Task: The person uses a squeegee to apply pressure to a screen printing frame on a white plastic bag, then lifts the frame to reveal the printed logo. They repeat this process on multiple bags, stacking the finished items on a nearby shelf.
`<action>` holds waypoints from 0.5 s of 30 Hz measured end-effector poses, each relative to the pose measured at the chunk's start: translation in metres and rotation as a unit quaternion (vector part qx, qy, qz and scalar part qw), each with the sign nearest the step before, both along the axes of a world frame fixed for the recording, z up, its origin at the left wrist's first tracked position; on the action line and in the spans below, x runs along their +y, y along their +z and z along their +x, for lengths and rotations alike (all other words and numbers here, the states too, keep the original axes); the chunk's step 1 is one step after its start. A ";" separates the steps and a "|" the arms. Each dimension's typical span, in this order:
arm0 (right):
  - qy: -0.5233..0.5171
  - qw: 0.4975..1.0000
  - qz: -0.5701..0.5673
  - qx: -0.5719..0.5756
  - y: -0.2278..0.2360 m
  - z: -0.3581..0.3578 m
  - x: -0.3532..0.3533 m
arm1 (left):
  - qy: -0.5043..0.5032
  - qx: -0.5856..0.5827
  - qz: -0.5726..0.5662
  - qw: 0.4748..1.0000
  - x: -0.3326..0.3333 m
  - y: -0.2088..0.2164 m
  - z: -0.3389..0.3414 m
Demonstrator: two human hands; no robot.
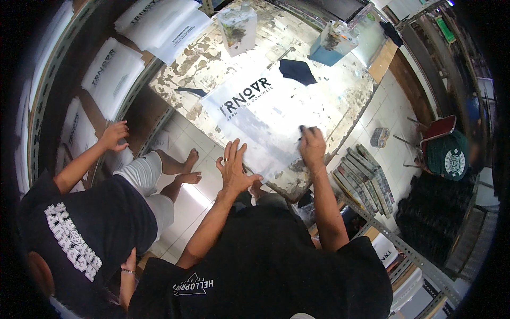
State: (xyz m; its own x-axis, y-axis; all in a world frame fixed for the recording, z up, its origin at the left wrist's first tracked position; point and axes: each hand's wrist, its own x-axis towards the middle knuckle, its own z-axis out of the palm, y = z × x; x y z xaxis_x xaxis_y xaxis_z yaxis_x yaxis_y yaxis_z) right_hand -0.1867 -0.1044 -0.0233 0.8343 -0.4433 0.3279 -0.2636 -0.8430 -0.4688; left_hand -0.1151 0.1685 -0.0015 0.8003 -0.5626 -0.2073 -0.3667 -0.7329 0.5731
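A translucent white plastic sheet or bag with black printing lies across the worn, paint-flaked table. Over its near left edge is my left hand, fingers spread and a ring on one of them. I cannot tell whether it touches the sheet. My right hand is at the sheet's right side, fingers curled on a small dark piece whose kind I cannot make out. Beyond the printing lies a folded dark navy cloth. A narrow dark piece of cloth rests near the table's left edge.
Two clear plastic containers stand at the table's far side, the right one holding bluish liquid. Stacks of printed white bags fill the left shelves. Another person sits close on my left. Framed panels lean at right, near a red chair.
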 end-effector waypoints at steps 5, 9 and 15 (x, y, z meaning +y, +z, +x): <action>-0.091 0.995 -0.017 0.033 0.002 -0.002 -0.018 | -0.005 -0.015 -0.015 1.000 0.003 -0.004 -0.001; 0.171 0.981 0.079 0.055 0.008 0.003 0.087 | -0.002 -0.022 -0.014 1.000 0.002 -0.009 -0.001; 0.186 0.983 -0.001 0.004 -0.019 0.014 0.086 | -0.003 -0.028 -0.025 0.999 0.002 -0.008 -0.003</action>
State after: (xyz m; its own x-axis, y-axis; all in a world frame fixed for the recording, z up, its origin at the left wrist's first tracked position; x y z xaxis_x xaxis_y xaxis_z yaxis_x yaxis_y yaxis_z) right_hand -0.1728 -0.0184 -0.0426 0.9409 -0.1075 0.3211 0.0586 -0.8824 -0.4669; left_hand -0.1177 0.1704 -0.0094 0.8063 -0.5760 -0.1344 -0.4033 -0.7016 0.5874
